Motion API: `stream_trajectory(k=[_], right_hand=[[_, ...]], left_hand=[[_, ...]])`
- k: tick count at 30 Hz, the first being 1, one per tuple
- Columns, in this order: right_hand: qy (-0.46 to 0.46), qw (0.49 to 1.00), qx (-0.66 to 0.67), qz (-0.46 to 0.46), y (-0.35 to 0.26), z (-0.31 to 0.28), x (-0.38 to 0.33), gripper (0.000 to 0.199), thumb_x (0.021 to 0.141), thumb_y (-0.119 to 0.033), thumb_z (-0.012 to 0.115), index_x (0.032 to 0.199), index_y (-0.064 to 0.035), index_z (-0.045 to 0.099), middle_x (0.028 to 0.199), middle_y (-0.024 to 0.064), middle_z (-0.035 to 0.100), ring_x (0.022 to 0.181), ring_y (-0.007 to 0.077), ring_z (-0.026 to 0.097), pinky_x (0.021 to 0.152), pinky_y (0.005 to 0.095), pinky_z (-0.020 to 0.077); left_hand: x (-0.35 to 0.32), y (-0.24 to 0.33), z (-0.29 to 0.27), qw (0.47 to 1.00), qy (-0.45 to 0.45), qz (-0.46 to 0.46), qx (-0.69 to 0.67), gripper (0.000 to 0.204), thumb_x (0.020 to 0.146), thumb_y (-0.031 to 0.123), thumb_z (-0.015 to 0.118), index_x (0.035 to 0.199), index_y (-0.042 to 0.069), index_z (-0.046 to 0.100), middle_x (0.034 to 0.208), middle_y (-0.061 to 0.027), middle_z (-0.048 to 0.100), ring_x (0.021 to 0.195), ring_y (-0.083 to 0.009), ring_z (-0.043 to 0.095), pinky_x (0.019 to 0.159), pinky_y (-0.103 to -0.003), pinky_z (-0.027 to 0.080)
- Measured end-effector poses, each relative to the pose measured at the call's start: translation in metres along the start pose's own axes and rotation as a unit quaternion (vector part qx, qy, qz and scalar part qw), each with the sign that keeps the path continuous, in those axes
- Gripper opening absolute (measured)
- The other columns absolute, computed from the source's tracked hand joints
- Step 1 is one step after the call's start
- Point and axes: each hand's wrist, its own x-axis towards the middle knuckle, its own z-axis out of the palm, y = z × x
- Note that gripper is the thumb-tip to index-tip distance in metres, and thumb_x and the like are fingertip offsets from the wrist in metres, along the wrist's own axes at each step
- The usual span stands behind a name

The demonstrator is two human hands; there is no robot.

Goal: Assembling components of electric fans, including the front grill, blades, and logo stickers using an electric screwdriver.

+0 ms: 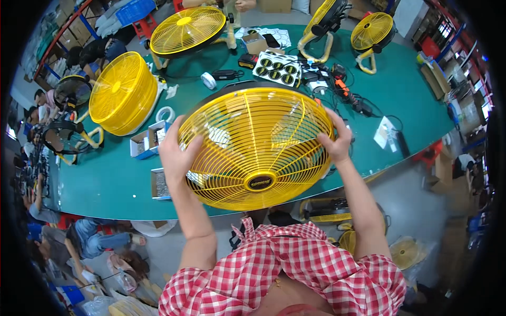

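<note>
Between my hands is a round yellow wire fan grille [253, 197], tilted over the near edge of the green table. It has a dark round badge [261, 183] at its hub. A black rim [247, 85] shows behind its far edge; how the two are joined is hidden. My left hand [177, 151] is closed on the left edge, thumb over the front wires. At the right edge my right hand [337, 139] grips in the same way, its fingers partly behind the rim. Pale patches show through the wires.
On the green table [116, 184] are stacked yellow grilles [124, 95], a large fan [184, 31], smaller fans [371, 31], a badge sheet [276, 68], an orange-black power tool [342, 89] with cables, and small boxes of parts [142, 145]. Other people sit at the left.
</note>
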Motion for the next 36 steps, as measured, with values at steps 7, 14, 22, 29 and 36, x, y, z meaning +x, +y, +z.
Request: stream_trajectory(k=[7,14,22,29,36], right_hand=[[0.061,0.988,-0.008,-0.142,-0.001,0.004,-0.013,0.064,0.080,-0.049,0.057,0.111,0.0064,0.048,0.111,0.0221,0.056,0.103,0.0290,0.056,0.090,0.0358,0.0431],[-0.170,0.935,0.153,0.273,0.009,-0.002,0.107,0.033,0.088,-0.033,0.051,0.096,-0.0019,0.057,0.084,0.0086,0.063,0.075,0.0126,0.060,0.067,0.0262,0.0475],[-0.587,0.768,0.175,0.187,0.075,0.202,0.133,0.041,0.079,-0.036,0.062,0.105,-0.0038,0.061,0.096,0.0070,0.061,0.085,0.0145,0.056,0.071,0.0300,0.0462],[-0.682,0.651,0.290,0.168,0.094,0.258,0.090,0.042,0.076,-0.038,0.064,0.099,-0.0025,0.064,0.091,0.0086,0.063,0.079,0.0153,0.058,0.065,0.0315,0.0466],[-0.770,0.558,0.243,0.194,0.069,0.288,0.074,0.043,0.074,-0.041,0.066,0.093,-0.0017,0.065,0.086,0.0104,0.064,0.074,0.0160,0.060,0.060,0.0328,0.0470]], left_hand=[[-0.020,-0.010,-0.012,0.981,0.051,0.157,-0.102,0.068,0.069,0.047,0.061,0.115,-0.004,0.053,0.109,-0.0175,0.059,0.097,-0.0288,0.059,0.085,-0.034,0.043],[0.013,0.031,-0.038,0.996,-0.032,0.033,-0.073,0.029,0.082,0.021,0.056,0.099,-0.002,0.062,0.091,-0.0107,0.064,0.082,-0.0167,0.059,0.077,-0.027,0.045],[0.078,0.107,0.020,0.960,-0.277,0.039,0.021,0.038,0.084,0.026,0.057,0.115,0.004,0.053,0.107,-0.0122,0.059,0.094,-0.0217,0.057,0.085,-0.029,0.042],[0.068,0.134,0.011,0.954,-0.293,-0.010,0.064,0.042,0.083,0.024,0.054,0.119,0.003,0.051,0.119,-0.0172,0.053,0.112,-0.0308,0.049,0.094,-0.036,0.036],[0.084,0.141,0.016,0.951,-0.299,-0.034,0.072,0.046,0.081,0.029,0.055,0.116,0.000,0.052,0.116,-0.0185,0.054,0.109,-0.0343,0.050,0.094,-0.037,0.036]])
